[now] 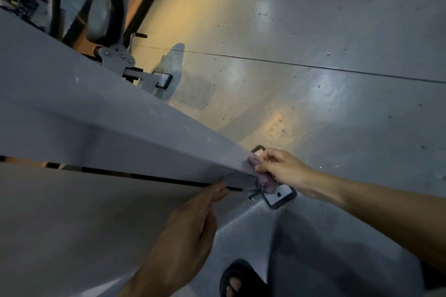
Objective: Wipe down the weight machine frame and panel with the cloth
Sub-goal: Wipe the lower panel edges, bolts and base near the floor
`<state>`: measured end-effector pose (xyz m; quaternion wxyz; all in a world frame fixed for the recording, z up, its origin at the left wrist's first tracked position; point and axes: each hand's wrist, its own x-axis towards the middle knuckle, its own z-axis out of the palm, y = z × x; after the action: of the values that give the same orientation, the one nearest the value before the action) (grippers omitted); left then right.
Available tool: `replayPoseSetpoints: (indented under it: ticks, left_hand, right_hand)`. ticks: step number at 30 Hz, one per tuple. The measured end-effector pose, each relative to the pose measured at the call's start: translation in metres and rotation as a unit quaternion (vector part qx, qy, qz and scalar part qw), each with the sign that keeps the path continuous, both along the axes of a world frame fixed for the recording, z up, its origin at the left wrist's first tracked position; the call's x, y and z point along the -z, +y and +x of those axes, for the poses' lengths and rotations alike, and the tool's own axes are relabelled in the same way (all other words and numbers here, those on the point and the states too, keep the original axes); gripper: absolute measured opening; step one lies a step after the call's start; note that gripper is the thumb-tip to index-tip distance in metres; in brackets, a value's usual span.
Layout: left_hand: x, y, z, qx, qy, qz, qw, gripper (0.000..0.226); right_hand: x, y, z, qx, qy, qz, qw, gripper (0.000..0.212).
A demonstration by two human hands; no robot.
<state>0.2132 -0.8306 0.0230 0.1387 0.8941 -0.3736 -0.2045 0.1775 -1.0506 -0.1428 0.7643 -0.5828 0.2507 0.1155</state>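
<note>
Right hand (281, 169): fingers curling around a bunched mauve cloth (264, 179), pressing it against the lower corner of the smooth grey frame beam (135, 128), at four o'clock in view. Left hand (190, 229): fingers lying straight and flat, touching the matte panel (72, 224) beside the dark slot. A flat foot plate (281, 196) is sitting just under the cloth on speckled glossy concrete floor (313, 43). A black sandal (237, 277) is showing at six o'clock.

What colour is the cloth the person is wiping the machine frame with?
Pale pinkish-purple. The cloth is bunched in the right hand, shown in the head view.
</note>
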Motion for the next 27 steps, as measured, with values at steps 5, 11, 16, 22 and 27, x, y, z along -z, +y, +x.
replayPoseSetpoints:
  ticks: [5,11,16,22,27]
  left_hand:
    - [-0.002,0.001,0.0,0.013,0.0,-0.001,1.0,0.051]
    - [-0.008,-0.004,-0.002,0.008,-0.003,-0.015,1.0,0.051]
    - [-0.01,-0.004,-0.001,0.008,0.002,-0.018,1.0,0.055]
    - [-0.013,-0.009,-0.002,0.018,0.005,-0.042,0.999,0.058]
    - [-0.015,-0.007,-0.002,0.003,0.011,-0.023,1.0,0.06]
  right_hand:
    - [-0.032,0.007,-0.006,0.029,-0.089,0.084,0.992,0.008]
    - [-0.024,0.007,-0.017,0.037,-0.058,0.056,0.996,0.008]
    - [-0.048,0.015,-0.007,0.071,-0.115,0.082,0.987,0.012]
    - [-0.075,0.018,-0.006,0.065,-0.181,0.045,0.98,0.021]
    - [-0.06,0.013,-0.007,0.066,-0.136,0.014,0.988,0.015]
